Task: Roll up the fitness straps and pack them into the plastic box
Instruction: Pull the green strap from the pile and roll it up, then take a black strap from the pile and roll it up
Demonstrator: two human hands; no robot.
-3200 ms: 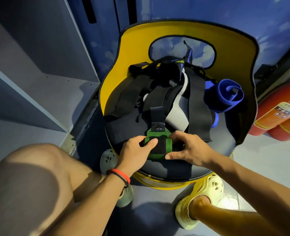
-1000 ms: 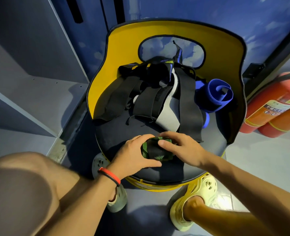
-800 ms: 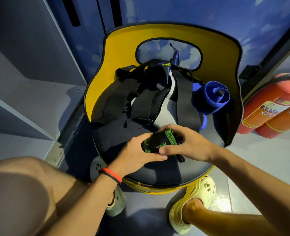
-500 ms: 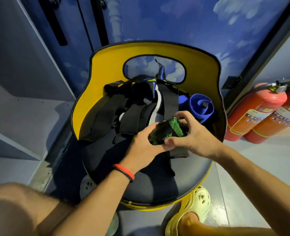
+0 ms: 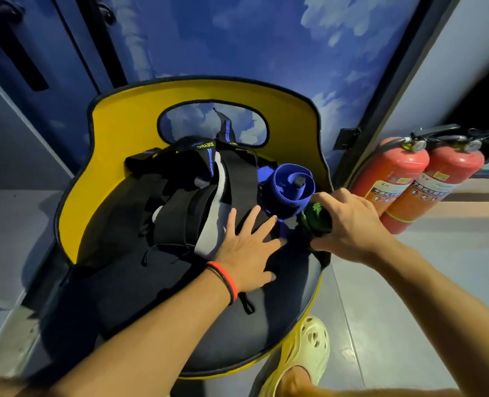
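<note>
My right hand (image 5: 343, 222) grips a rolled green and black strap (image 5: 316, 218) at the right side of the chair seat, just in front of a rolled blue strap (image 5: 292, 188). My left hand (image 5: 246, 247) lies flat with spread fingers on the pile of loose black and grey straps (image 5: 191, 207) in the middle of the seat. The pile covers much of the black seat of the yellow chair (image 5: 117, 130). No plastic box shows in this view.
Two red fire extinguishers (image 5: 404, 173) stand against the wall to the right of the chair. A grey shelf unit (image 5: 11, 173) is on the left. My foot in a yellow clog (image 5: 300, 353) rests on the floor below the seat.
The green strap went from being rolled by both hands at the seat's front to being carried right by my right hand alone. My left hand let go and now lies on the strap pile.
</note>
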